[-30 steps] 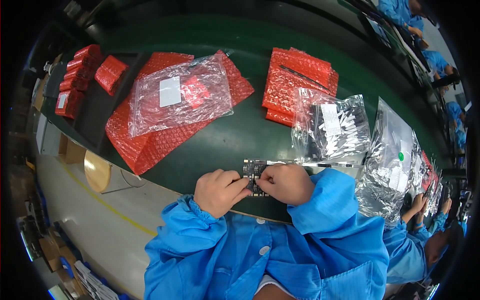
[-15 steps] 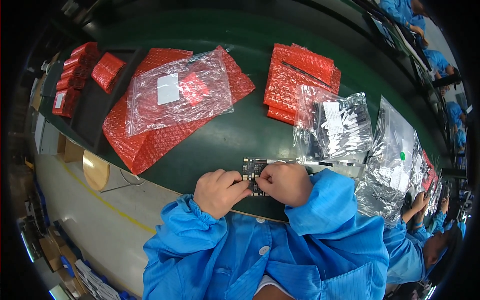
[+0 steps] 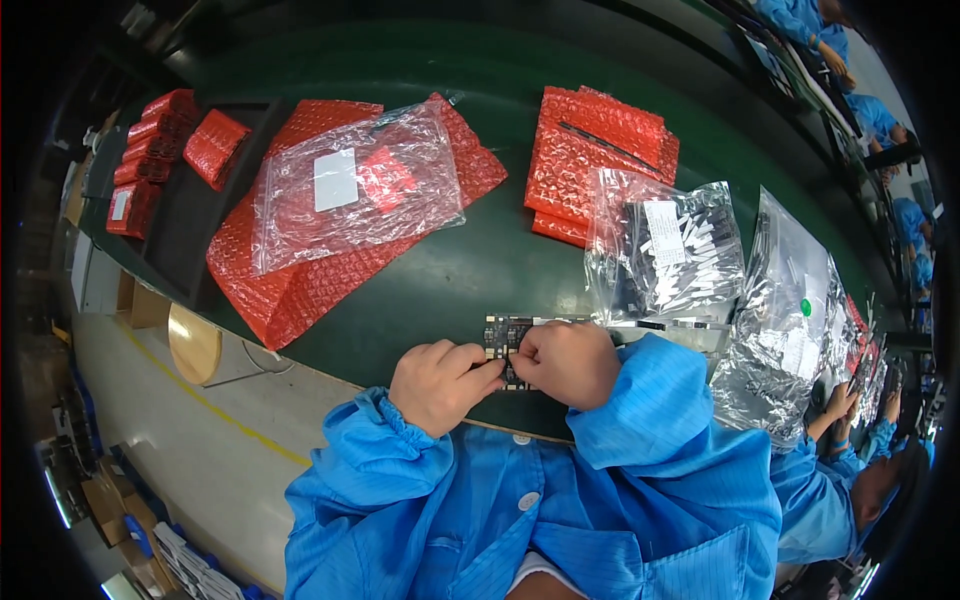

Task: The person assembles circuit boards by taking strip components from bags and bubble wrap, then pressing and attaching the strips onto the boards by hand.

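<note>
A dark circuit board (image 3: 500, 335) with small pale components lies at the near edge of the green table, between my two hands. My left hand (image 3: 438, 385) is closed, thumb and fingers pinching at the board's left side. From the right, my right hand (image 3: 572, 365) presses over the board with curled fingers, its fingertips close to the left hand's. Whether a small part is between the fingertips is hidden. A pale, narrow strip (image 3: 680, 325) extends to the right from behind my right hand, under the edge of a clear bag (image 3: 640, 275) of small black and white parts.
Red bubble-wrap sheets (image 3: 250, 290) lie at left under a clear bag (image 3: 400, 225). Folded red bubble wrap (image 3: 560, 150) lies beyond my hands. Wrapped red packets (image 3: 215, 150) sit in and beside a black tray (image 3: 180, 225). Silvery bags (image 3: 775, 330) and a co-worker's hands (image 3: 840, 400) are at right.
Very little differs. My right hand has shifted slightly left over the board, while my left hand stays in place with its fingertips on the board's edge.
</note>
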Demonstrator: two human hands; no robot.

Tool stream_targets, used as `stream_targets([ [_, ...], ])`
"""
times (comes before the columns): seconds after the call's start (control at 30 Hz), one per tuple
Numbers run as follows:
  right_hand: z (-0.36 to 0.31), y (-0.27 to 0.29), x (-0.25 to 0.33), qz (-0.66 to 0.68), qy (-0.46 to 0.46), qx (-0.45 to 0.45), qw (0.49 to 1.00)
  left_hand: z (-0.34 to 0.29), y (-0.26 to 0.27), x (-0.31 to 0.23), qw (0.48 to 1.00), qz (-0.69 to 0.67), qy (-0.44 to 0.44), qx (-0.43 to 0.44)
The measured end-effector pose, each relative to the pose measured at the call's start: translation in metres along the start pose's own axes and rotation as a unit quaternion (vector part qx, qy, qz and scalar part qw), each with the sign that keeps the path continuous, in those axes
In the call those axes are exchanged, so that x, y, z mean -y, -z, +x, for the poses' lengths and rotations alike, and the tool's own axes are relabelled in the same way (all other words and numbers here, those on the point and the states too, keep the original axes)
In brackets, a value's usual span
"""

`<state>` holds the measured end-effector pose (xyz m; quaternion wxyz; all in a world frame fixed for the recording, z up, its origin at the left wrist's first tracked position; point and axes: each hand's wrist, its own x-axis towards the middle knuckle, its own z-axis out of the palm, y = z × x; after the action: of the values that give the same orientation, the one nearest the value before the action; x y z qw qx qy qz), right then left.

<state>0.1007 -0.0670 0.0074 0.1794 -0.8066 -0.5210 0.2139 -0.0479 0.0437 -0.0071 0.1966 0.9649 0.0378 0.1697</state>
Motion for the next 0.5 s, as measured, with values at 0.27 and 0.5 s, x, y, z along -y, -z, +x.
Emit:
stream_targets([
  [0.27,0.0016,0.0042,0.0007,0.008,0.008,0.016,1.000,0.0010,0.0015,-0.0014,1.000,-0.001,0.004,0.008],
  [0.5,0.0034,0.0008,0.0021,-0.020,-0.002,0.014,1.000,0.0016,0.0006,-0.0015,1.000,0.003,0.004,0.008],
])
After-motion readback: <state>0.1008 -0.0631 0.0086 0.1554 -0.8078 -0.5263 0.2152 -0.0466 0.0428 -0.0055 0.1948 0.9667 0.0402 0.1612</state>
